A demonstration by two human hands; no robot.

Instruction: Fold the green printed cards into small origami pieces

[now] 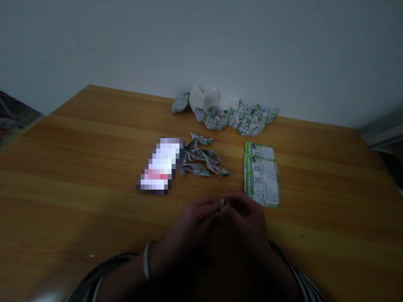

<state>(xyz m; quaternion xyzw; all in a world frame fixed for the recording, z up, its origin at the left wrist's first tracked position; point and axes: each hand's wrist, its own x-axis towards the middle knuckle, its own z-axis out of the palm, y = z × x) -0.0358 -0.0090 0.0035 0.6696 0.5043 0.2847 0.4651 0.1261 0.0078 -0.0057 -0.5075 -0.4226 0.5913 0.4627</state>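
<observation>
Near the front edge of the wooden table (103,167), my left hand (195,218) and my right hand (248,218) meet fingertip to fingertip. Both are closed in a pinch on a small piece of folded paper (222,204); only a narrow pale bit of it shows, the rest being covered by fingers. Just beyond my hands lie several loose folded paper pieces (201,157), printed and pointed in shape. Flat printed green-and-white paper slips (262,180) overlap to the right, close to my right hand.
A phone (162,163) with a lit, blurred screen lies left of the folded pieces. Against the wall (201,42) stand joined rows of printed folded paper (248,119), a white folded stack (203,98) and a smaller printed bundle (180,103).
</observation>
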